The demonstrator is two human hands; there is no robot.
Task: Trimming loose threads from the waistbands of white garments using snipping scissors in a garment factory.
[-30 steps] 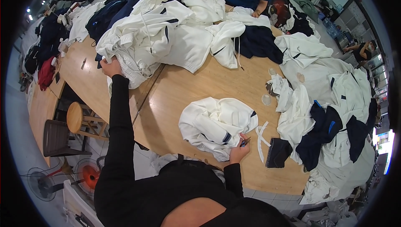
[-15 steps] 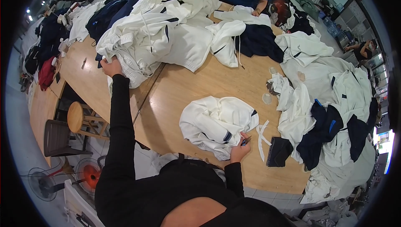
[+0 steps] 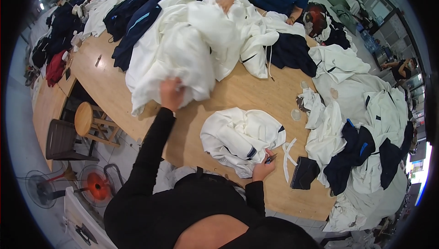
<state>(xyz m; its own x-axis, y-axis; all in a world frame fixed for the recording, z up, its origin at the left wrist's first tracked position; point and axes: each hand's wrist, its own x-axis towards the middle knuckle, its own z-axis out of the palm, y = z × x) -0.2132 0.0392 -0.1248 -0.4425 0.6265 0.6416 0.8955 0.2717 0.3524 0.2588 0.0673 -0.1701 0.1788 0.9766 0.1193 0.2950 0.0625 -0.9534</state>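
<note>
My left hand (image 3: 172, 94), smeared by motion, is at the front of a large heap of white garments (image 3: 180, 59) at the left-middle of the table; its grip is unclear. Close to my body, my right hand (image 3: 262, 168) is closed round small dark-bladed thread snips (image 3: 270, 159). It rests against the lower right edge of a bunched white garment (image 3: 238, 132) with navy bands. Across the table, a co-worker's hand (image 3: 225, 3) lies on top of the white heap.
White strips (image 3: 287, 157) and a dark folded pouch-like thing (image 3: 305, 172) lie right of my right hand. White and navy garments (image 3: 361, 130) cover the right side. Navy garments (image 3: 123, 18) lie far left. A wooden stool (image 3: 87, 121) and fans (image 3: 96, 185) stand at left.
My left hand has moved right and slightly nearer, and the white heap has shifted and puffed up. The co-worker's arm now reaches onto it. My right hand has barely moved.
</note>
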